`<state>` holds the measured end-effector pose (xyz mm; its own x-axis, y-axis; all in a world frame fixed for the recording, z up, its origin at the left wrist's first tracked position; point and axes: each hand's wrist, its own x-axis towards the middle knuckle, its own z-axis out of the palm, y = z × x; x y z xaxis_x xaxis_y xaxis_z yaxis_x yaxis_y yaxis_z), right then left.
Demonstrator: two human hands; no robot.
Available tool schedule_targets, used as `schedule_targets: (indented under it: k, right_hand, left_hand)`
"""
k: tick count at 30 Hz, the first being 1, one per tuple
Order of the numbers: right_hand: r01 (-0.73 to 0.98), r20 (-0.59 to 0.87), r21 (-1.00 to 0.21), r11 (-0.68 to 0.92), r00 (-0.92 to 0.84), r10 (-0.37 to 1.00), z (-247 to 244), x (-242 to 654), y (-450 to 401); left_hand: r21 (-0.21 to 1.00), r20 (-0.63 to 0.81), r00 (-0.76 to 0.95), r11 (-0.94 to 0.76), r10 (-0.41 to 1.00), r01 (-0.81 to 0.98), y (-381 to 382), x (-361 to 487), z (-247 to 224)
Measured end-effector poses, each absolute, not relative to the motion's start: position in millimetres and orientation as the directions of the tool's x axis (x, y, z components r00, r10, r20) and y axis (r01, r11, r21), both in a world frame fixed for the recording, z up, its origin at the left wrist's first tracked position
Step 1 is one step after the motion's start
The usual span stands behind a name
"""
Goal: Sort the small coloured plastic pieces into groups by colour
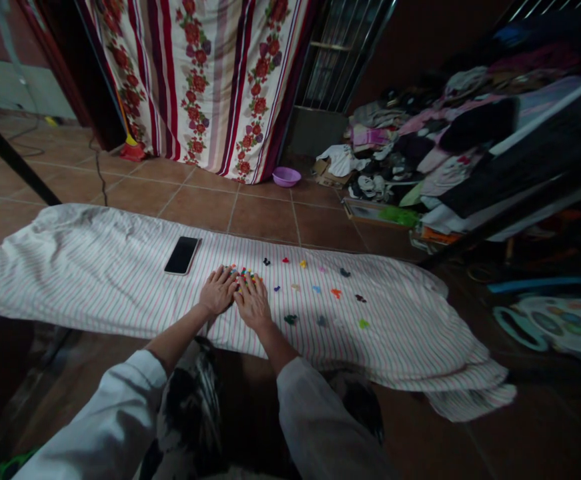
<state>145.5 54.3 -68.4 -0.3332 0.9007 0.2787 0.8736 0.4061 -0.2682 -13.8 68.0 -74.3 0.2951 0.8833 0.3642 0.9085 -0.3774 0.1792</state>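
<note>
Side by side, my left hand (217,292) and my right hand (254,303) lie flat with fingers stretched out over a heap of small multicoloured pieces (243,271). Part of the heap is hidden beneath the fingers, and neither hand grips anything. To the right, little groups of pieces sorted by colour sit apart in rows: red (285,260), yellow (303,264), orange (337,293), light blue (316,289), dark green (291,320) and lime green (363,323) among several others. The pieces are too small to tell their kind.
A striped cloth (120,280) covers the low surface under the pieces. Left of my hands lies a smartphone (183,255). Beyond are a floral curtain (210,87), a purple basin (286,177) and a broom (133,150). Heaped clothes (420,133) fill the right side.
</note>
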Motion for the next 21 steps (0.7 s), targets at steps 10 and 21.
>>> schedule_targets:
  k: [10, 21]
  right_hand:
    - [0.881, 0.254, -0.243, 0.407, -0.347, 0.903, -63.7, 146.1, 51.9]
    - [0.884, 0.276, -0.203, 0.420, -0.360, 0.891, -65.1, 146.8, 51.2]
  left_hand:
    - [0.097, 0.370, 0.355, -0.415, 0.859, 0.905, 19.9, -36.3, -75.2]
    - [0.065, 0.308, 0.277, -0.310, 0.910, 0.948, 25.5, -43.4, -76.5]
